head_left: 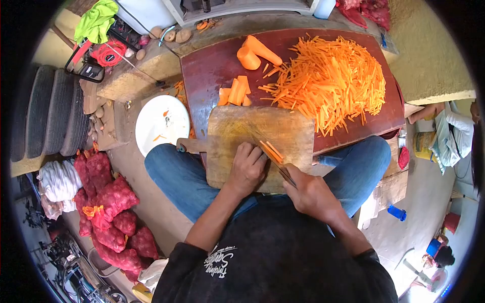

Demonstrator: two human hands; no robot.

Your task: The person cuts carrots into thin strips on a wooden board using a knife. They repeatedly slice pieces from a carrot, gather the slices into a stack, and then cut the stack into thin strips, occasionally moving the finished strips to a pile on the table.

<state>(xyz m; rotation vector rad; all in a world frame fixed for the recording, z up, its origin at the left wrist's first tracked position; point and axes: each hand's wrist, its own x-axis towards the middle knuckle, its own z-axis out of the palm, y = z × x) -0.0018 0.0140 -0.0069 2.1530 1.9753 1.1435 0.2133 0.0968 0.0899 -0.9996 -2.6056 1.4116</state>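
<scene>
My right hand is wrapped round the handle of a knife, whose blade points forward over a worn wooden cutting board. Cut carrot sticks lie along the right side of the blade. Just left of the blade, my left hand rests on the board with its fingers curled down; whatever is under them is hidden. Beyond the board sit flat carrot slices and peeled carrot pieces. A large heap of carrot sticks covers the right of the red table.
A white basin with carrot scraps stands left of the table. Red net sacks and stacked tyres line the left side. A red machine is at upper left. A blue object lies on the right floor.
</scene>
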